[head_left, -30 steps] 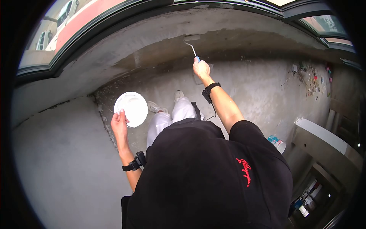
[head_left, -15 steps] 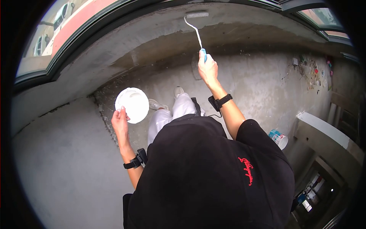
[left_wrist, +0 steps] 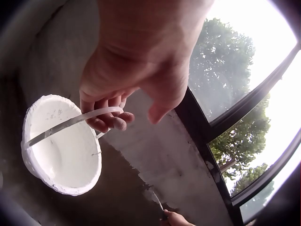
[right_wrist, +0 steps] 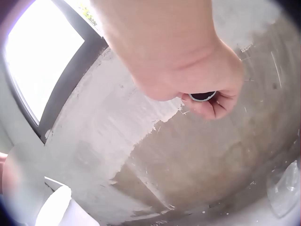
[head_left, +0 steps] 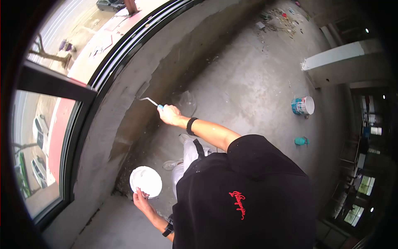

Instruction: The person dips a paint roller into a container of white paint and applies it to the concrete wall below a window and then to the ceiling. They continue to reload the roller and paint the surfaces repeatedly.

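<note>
My left hand holds a white bucket by its thin band handle, fingers hooked under it in the left wrist view. The bucket hangs tilted, and its inside is coated white. With my right hand I grip a paint roller by its blue handle. The bent metal rod leads to the roller head, which lies against the low wall under the window. Pale coating covers the wall's upper part, above a ragged border with bare brown wall. In the right wrist view, the roller head is hidden.
A dark window frame runs along the wall top at left. On the floor stand a blue-and-white bucket and a teal bottle. Clear plastic lies by the wall, with scattered debris farther off.
My view has turned left toward the window. The right hand first pushed the roller up the wall, then brought it lower on the wall. The left hand still holds the bucket.
</note>
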`<action>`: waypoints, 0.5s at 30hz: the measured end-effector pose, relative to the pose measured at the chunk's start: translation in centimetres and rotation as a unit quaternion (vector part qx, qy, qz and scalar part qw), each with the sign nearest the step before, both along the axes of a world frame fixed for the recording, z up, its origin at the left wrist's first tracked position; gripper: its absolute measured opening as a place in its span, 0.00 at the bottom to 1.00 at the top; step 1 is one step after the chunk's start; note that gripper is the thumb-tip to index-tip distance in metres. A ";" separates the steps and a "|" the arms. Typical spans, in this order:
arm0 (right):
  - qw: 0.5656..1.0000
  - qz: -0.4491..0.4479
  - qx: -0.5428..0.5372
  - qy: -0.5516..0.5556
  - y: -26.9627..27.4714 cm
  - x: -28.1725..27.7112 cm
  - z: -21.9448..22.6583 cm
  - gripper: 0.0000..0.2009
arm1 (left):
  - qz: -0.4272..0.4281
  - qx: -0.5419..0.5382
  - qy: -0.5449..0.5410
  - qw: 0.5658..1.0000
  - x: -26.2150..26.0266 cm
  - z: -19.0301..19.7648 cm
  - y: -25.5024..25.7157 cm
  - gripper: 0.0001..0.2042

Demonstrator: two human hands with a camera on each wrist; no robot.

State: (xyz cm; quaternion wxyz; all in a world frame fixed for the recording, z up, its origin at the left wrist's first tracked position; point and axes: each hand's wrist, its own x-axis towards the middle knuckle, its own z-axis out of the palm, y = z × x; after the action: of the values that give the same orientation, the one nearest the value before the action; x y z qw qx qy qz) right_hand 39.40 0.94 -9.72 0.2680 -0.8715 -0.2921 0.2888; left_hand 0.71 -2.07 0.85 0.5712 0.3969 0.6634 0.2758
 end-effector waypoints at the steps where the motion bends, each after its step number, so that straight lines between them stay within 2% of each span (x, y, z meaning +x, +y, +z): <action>1: 1.000 -0.007 0.011 0.012 0.1 -0.1 1.4 0.26 | -0.013 0.010 -0.005 1.000 0.5 0.6 0.0 0.13; 4: 0.998 -0.013 0.058 0.035 -1.0 -2.3 2.7 0.24 | -0.059 0.018 0.038 0.997 -1.5 -0.7 1.0 0.14; 5: 0.997 -0.008 0.054 0.060 -1.7 -2.2 4.3 0.24 | -0.072 0.020 0.046 0.996 -0.3 0.4 1.0 0.15; 6: 0.996 -0.022 0.068 0.050 -2.0 -2.5 4.7 0.24 | -0.093 0.009 0.055 0.994 -1.7 -2.1 2.5 0.15; 7: 0.995 -0.033 0.079 0.045 -2.4 -2.7 5.7 0.24 | -0.145 0.027 0.091 0.985 -0.2 0.9 1.7 0.05; 10: 0.989 -0.010 0.147 -0.008 -3.3 -2.3 7.7 0.25 | -0.189 0.036 0.081 0.978 0.2 0.4 2.8 0.05; 15: 0.981 -0.038 0.188 -0.025 -3.4 -3.9 11.4 0.25 | -0.229 0.037 0.064 0.971 -0.1 -1.1 5.1 0.07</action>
State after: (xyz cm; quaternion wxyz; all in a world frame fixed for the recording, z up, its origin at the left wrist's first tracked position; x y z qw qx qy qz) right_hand 35.51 -2.42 1.66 0.4302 -0.8229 -0.3149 0.1963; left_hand 0.58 3.02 -0.24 0.5606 0.5755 0.5797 0.1360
